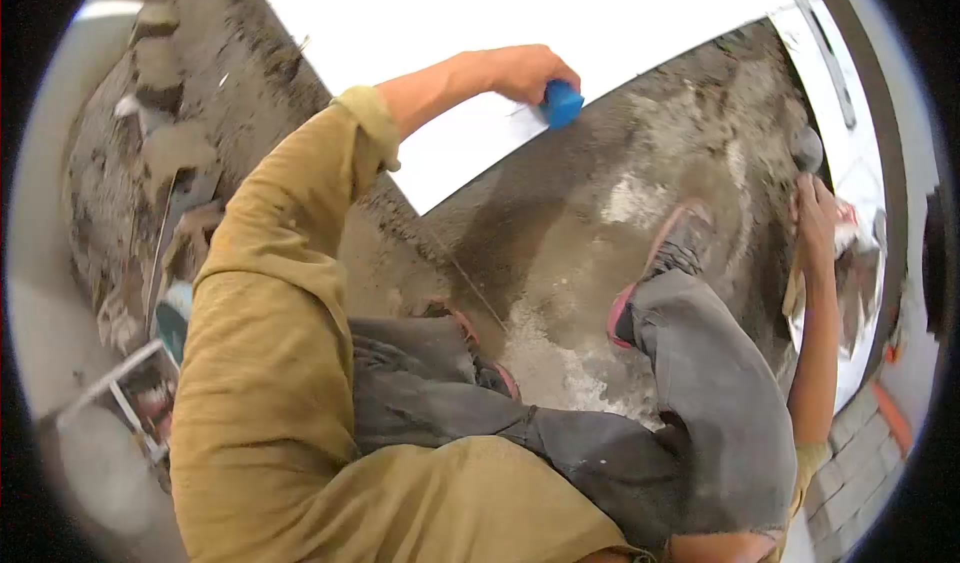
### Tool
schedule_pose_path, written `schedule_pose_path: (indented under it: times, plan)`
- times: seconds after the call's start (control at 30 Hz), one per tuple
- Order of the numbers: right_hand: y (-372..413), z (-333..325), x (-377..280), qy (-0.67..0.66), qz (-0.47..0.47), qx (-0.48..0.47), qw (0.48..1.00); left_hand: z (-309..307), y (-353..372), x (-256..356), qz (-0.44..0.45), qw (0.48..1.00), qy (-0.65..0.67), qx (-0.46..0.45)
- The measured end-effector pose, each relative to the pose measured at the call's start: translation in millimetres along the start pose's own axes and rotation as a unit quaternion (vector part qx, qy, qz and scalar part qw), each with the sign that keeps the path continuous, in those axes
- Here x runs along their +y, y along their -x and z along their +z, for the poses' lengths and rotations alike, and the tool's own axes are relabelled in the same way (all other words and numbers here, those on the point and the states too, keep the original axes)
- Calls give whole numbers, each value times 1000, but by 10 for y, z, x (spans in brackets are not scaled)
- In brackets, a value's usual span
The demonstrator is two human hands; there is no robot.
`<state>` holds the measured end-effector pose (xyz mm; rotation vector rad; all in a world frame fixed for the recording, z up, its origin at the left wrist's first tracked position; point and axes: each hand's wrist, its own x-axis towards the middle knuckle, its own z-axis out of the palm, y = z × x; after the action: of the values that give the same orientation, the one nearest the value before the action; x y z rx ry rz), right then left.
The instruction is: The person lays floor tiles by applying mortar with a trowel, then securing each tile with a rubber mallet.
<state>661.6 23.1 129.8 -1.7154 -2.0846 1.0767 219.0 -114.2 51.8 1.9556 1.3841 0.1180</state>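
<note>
My left hand point(535, 71) is closed around a blue, blunt-ended object point(562, 104), most of it hidden by the fingers. It is held over the lower right edge of a large white tile point(440, 168), whose near corner points toward me. Over on the right, my right hand point(815, 208) has its fingers curled together. A grey rounded piece point(806, 149) shows right at its fingertips, and what the fingers close on is hidden. Bare grey-brown ground point(540, 223) with pale powdery patches lies between the hands.
My feet in reddish-edged footwear point(625, 313) stand on the ground below the tile. Rough blocks point(158, 68) line the left side, above a white frame point(125, 403). On the right are a white slab point(868, 153), a shiny torn bag point(850, 303) and grey paving point(850, 463).
</note>
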Motion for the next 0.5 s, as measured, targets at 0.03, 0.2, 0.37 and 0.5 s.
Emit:
schedule_pose_path:
  times: [0.03,0.2,0.37,0.5]
  plan:
    - [33,80,-77,-41,11,-8,999,57,275,18,-32,999,15,-12]
    - [44,119,-94,-25,31,-38,998,546,1768,-167,-78,991,40,-97]
    - [81,107,-218,-23,26,-17,999,-619,3258,369,-300,915,262,65]
    - [39,19,23,-18,36,-4,999,-800,5637,950,-390,752,321,423]
